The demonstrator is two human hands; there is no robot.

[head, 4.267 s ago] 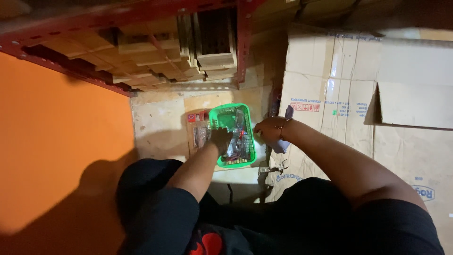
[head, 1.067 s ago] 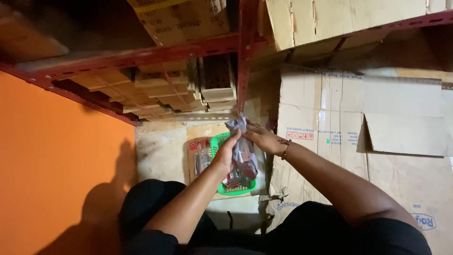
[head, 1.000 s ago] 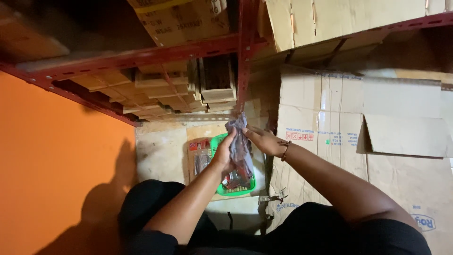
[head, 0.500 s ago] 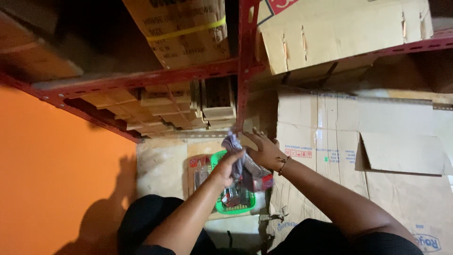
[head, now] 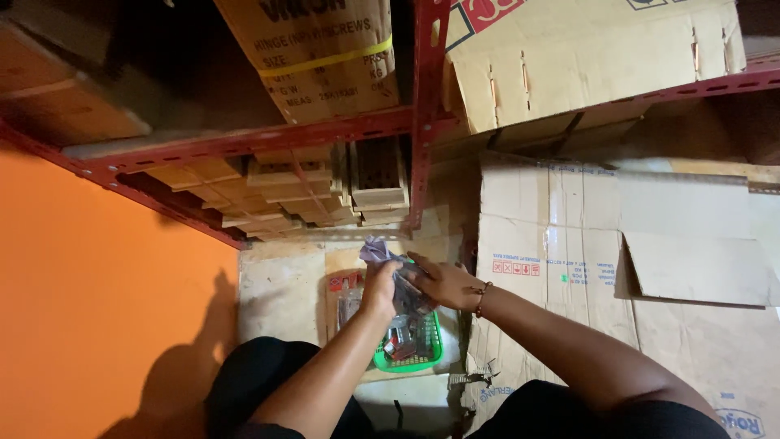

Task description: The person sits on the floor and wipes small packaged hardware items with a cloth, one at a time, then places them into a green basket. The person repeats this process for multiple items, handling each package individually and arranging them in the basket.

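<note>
My left hand [head: 379, 284] and my right hand [head: 439, 282] both grip a clear plastic bag [head: 400, 302] of small metal and red parts, its twisted top [head: 374, 248] sticking up above my fingers. The bag hangs just over a green plastic basket [head: 426, 355] on the floor, which holds more small parts. My knees frame the basket at the bottom of the view.
A red steel rack post [head: 420, 114] and beams [head: 244, 145] carry cardboard boxes [head: 325, 57] overhead. Stacked small cartons [head: 301, 191] sit under the shelf. Large flattened cardboard boxes [head: 617, 244] stand at the right. An orange wall [head: 97, 284] closes the left side.
Earlier both hands were down at the green basket. They have since lifted the plastic bag out above it, and the view has tilted upward, showing more of the shelves.
</note>
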